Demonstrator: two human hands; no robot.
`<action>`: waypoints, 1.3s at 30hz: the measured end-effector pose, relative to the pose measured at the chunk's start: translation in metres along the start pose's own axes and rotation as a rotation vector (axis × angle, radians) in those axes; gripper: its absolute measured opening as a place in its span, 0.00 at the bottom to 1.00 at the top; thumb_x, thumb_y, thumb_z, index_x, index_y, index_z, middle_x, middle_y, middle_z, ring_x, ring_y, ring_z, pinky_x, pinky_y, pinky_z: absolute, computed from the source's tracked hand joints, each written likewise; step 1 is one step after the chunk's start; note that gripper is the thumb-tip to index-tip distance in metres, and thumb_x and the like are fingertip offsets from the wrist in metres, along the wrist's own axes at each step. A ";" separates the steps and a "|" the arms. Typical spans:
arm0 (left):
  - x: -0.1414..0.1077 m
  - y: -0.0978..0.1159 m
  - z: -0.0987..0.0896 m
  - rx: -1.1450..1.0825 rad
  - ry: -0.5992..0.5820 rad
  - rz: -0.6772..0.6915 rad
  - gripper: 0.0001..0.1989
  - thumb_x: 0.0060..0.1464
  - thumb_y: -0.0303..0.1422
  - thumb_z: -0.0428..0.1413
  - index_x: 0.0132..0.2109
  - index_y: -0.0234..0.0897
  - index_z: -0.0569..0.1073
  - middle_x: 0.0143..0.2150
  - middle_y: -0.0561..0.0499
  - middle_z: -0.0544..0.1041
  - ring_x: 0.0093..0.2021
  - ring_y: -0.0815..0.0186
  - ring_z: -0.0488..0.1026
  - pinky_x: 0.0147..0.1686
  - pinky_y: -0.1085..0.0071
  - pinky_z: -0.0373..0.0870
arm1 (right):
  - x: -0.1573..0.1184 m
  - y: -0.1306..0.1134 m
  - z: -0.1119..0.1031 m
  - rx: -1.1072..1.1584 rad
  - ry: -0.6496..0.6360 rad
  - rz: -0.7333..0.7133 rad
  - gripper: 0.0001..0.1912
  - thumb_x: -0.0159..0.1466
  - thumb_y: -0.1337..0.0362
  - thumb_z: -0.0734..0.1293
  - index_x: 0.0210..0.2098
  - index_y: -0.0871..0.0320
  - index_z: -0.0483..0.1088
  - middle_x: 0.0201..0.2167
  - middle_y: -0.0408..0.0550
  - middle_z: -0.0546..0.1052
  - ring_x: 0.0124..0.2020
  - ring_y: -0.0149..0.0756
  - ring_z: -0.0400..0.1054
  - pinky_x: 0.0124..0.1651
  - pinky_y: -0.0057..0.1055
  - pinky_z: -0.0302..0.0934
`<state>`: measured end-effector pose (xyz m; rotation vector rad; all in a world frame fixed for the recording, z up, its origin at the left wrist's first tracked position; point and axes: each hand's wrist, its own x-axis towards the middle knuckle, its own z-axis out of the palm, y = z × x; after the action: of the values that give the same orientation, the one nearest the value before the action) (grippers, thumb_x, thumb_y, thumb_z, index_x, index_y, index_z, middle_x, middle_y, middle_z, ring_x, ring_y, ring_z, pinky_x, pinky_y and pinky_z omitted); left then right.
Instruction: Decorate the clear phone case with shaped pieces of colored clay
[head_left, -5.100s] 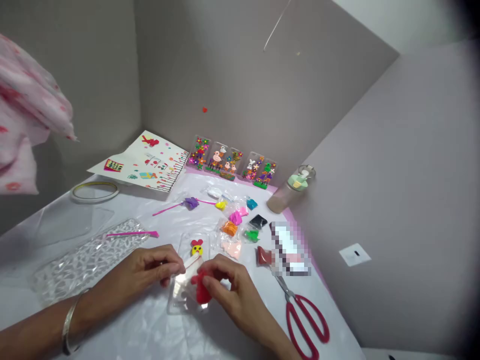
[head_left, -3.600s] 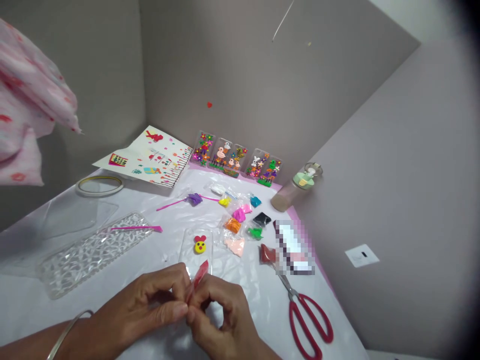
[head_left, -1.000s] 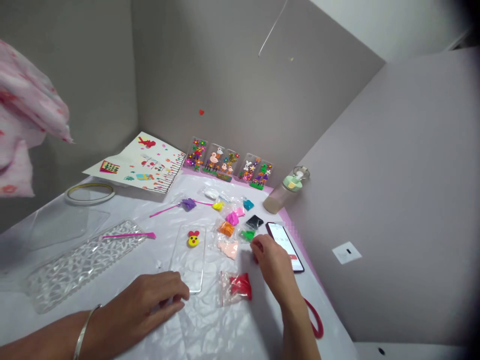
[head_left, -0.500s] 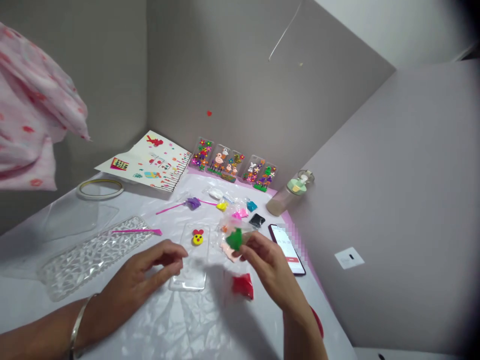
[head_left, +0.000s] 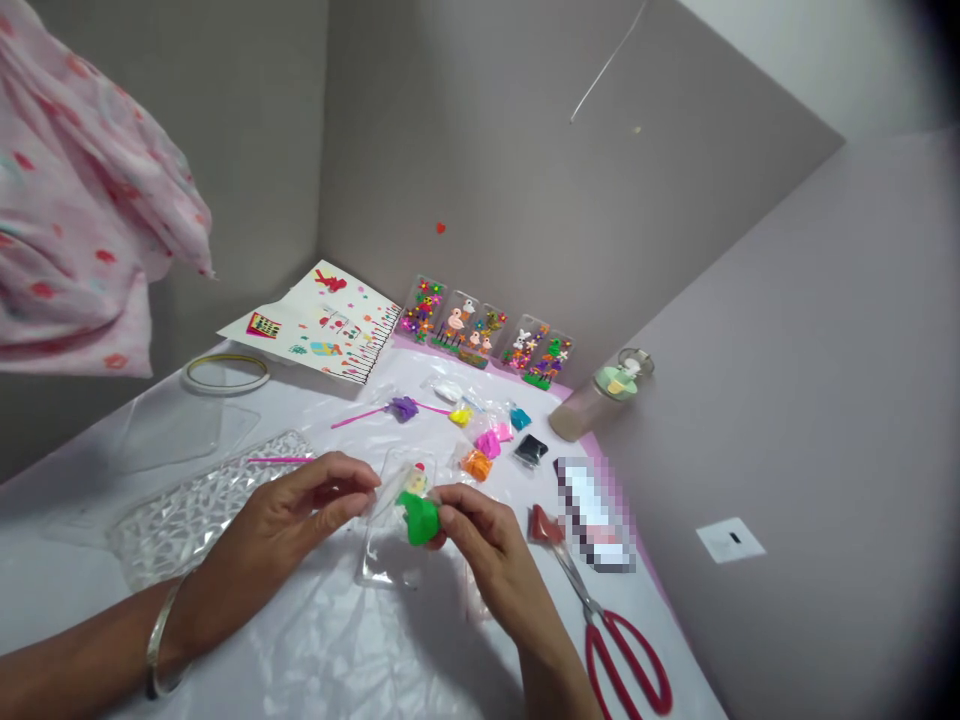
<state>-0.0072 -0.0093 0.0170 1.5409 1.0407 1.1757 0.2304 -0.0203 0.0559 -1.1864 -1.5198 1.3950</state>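
The right hand pinches a green clay lump in clear plastic above the transparent phone case; whether the left hand grips, I cannot tell. A slipping pinch could dent the yellow clay face.

Dim light, blackened right edge

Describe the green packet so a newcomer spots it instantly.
Start at the white-covered table and find the right hand at the clear case. Pinched there is the green packet, a bright lump, the only green one among the coloured packets.
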 end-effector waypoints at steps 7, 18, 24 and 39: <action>-0.002 -0.013 0.005 -0.231 -0.036 -0.077 0.08 0.64 0.41 0.62 0.43 0.45 0.73 0.39 0.55 0.77 0.42 0.67 0.79 0.42 0.77 0.76 | -0.002 0.007 0.004 0.168 0.100 -0.046 0.15 0.63 0.54 0.76 0.47 0.51 0.79 0.38 0.43 0.76 0.40 0.34 0.70 0.44 0.30 0.65; 0.005 -0.005 0.002 -0.022 -0.186 -0.047 0.11 0.65 0.38 0.57 0.38 0.45 0.83 0.38 0.53 0.78 0.40 0.65 0.78 0.44 0.72 0.74 | -0.002 0.009 0.006 0.344 0.127 -0.079 0.11 0.60 0.58 0.79 0.40 0.53 0.79 0.34 0.42 0.75 0.35 0.32 0.69 0.39 0.29 0.65; 0.002 -0.006 0.003 -0.095 -0.297 -0.165 0.13 0.66 0.43 0.57 0.39 0.44 0.83 0.41 0.51 0.82 0.43 0.61 0.79 0.44 0.70 0.75 | -0.005 0.011 0.011 0.114 0.207 -0.137 0.08 0.67 0.56 0.73 0.40 0.54 0.78 0.35 0.44 0.76 0.33 0.32 0.68 0.37 0.30 0.62; -0.001 -0.006 0.003 -0.149 -0.168 -0.126 0.15 0.62 0.43 0.62 0.31 0.39 0.77 0.32 0.53 0.77 0.34 0.66 0.75 0.35 0.73 0.74 | -0.007 0.014 0.014 0.112 0.098 -0.052 0.19 0.57 0.61 0.81 0.47 0.49 0.77 0.38 0.43 0.77 0.39 0.37 0.70 0.43 0.33 0.65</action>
<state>-0.0047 -0.0094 0.0103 1.4109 0.9042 0.9960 0.2209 -0.0318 0.0410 -1.1223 -1.3775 1.3502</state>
